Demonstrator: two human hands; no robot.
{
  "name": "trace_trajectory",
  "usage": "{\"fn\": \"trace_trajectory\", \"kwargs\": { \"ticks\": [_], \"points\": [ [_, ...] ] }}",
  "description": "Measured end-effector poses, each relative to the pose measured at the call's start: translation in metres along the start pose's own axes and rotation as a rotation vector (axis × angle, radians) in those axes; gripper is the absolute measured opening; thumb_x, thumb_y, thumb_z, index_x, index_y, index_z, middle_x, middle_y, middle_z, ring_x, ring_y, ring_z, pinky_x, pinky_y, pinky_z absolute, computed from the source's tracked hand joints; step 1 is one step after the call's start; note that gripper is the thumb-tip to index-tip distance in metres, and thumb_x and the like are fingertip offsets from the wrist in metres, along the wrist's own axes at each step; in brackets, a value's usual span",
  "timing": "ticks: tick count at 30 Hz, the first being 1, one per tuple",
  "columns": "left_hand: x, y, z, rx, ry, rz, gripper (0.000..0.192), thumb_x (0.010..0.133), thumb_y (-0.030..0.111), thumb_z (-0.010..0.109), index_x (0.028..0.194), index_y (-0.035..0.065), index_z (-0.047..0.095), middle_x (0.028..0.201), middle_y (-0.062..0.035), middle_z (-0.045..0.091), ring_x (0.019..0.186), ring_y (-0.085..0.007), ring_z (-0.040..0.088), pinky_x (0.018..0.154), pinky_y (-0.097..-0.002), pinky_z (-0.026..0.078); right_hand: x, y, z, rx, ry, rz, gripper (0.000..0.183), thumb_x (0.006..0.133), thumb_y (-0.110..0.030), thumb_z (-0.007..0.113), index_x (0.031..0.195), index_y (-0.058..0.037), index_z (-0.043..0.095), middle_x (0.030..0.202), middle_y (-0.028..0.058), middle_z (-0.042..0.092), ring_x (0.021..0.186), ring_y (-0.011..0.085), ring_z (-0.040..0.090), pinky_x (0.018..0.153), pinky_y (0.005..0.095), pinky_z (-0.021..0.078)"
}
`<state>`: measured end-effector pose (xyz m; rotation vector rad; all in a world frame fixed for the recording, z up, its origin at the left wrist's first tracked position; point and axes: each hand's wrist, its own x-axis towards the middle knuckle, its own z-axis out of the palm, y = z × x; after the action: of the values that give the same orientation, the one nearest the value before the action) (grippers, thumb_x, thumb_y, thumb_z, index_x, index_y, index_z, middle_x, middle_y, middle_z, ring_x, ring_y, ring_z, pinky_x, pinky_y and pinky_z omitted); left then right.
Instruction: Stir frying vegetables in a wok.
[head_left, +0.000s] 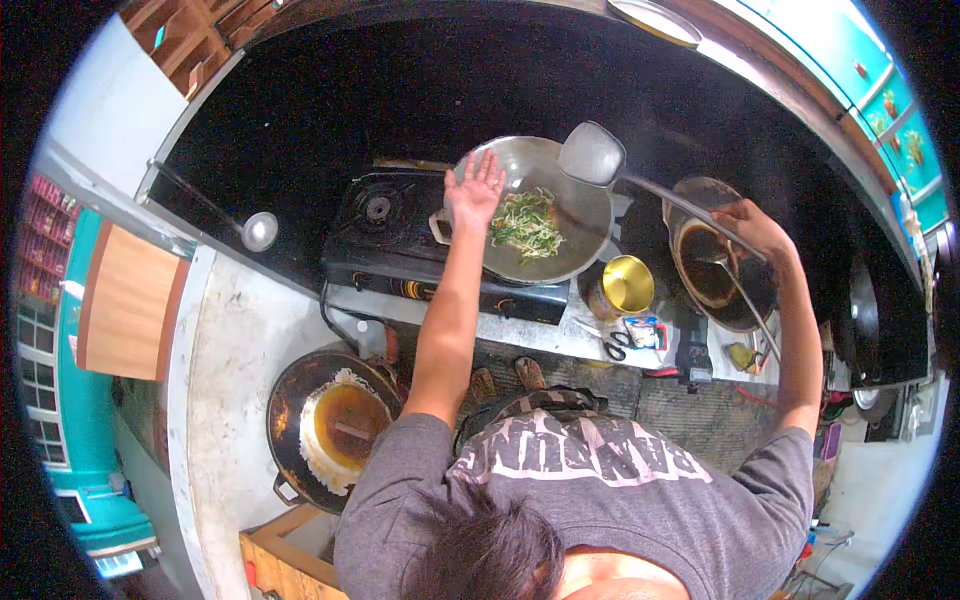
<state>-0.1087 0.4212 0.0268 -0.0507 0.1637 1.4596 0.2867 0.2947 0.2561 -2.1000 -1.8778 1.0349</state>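
Observation:
My left hand (475, 193) hovers above the left side of a grey metal wok (585, 232), fingers spread and holding nothing. Shredded green and pale vegetables (528, 225) lie in the middle of the wok. In my right hand (754, 229) is the long handle of a metal wok spatula (592, 154). Its broad blade is raised over the wok's upper right rim. Below my right hand stands a pot of dark brown liquid (701, 262) with a metal-handled utensil (752, 311) leaning in it.
The wok sits on the right side of a black gas stove (397, 255). A gold-lined can (628, 285), black-handled scissors (617, 346) and a small packet (642, 333) are at the front edge. A ladle (259, 231) lies left; a blackened pan with brown oil (281, 420) stands lower left.

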Motion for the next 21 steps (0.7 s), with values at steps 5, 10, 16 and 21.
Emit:
{"fn": "trace_trajectory", "kwargs": {
  "ticks": [5, 10, 16, 21],
  "points": [
    [0.002, -0.019, 0.022, -0.074, -0.046, -0.043, 0.066, 0.089, 0.062, 0.018, 0.127, 0.0141, 0.043, 0.129, -0.016, 0.049, 0.12, -0.0294, 0.045, 0.1, -0.0496, 0.031, -0.036, -0.042, -0.025, -0.028, -0.063, -0.098, 0.033, 0.091, -0.023, 0.053, 0.111, 0.0014, 0.06, 0.059, -0.0008, 0.054, 0.041, 0.006, 0.045, 0.037, 0.021, 0.0361],
    [-0.006, -0.023, 0.039, -0.139, -0.161, -0.073, 0.07, 0.089, 0.063, 0.012, 0.129, 0.0151, 0.043, 0.13, -0.0154, 0.048, 0.12, -0.0314, 0.045, 0.1, -0.0541, 0.03, -0.051, -0.082, -0.03, -0.013, -0.159, -0.189, 0.035, 0.091, -0.024, 0.053, 0.116, -0.0015, 0.058, 0.055, -0.0027, 0.051, 0.039, 0.0037, 0.044, 0.035, 0.0189, 0.0353],
    [-0.019, -0.018, 0.063, 0.17, -0.077, 0.047, 0.072, 0.088, 0.066, 0.012, 0.123, 0.0191, 0.054, 0.129, -0.0097, 0.051, 0.121, -0.0309, 0.044, 0.101, -0.0539, 0.029, -0.055, -0.109, -0.026, -0.154, -0.157, -0.241, 0.034, 0.091, -0.027, 0.052, 0.117, -0.0062, 0.06, 0.06, -0.0036, 0.053, 0.045, 0.0048, 0.046, 0.039, 0.0205, 0.0375],
    [-0.021, -0.014, 0.061, 0.121, -0.065, 0.012, 0.073, 0.087, 0.068, 0.014, 0.119, 0.0197, 0.058, 0.127, -0.0084, 0.053, 0.12, -0.031, 0.043, 0.101, -0.0522, 0.03, -0.056, -0.116, -0.025, -0.207, -0.144, -0.226, 0.033, 0.09, -0.027, 0.053, 0.116, -0.0076, 0.06, 0.059, -0.0022, 0.053, 0.045, 0.0058, 0.047, 0.04, 0.0217, 0.0399]
  ]
}}
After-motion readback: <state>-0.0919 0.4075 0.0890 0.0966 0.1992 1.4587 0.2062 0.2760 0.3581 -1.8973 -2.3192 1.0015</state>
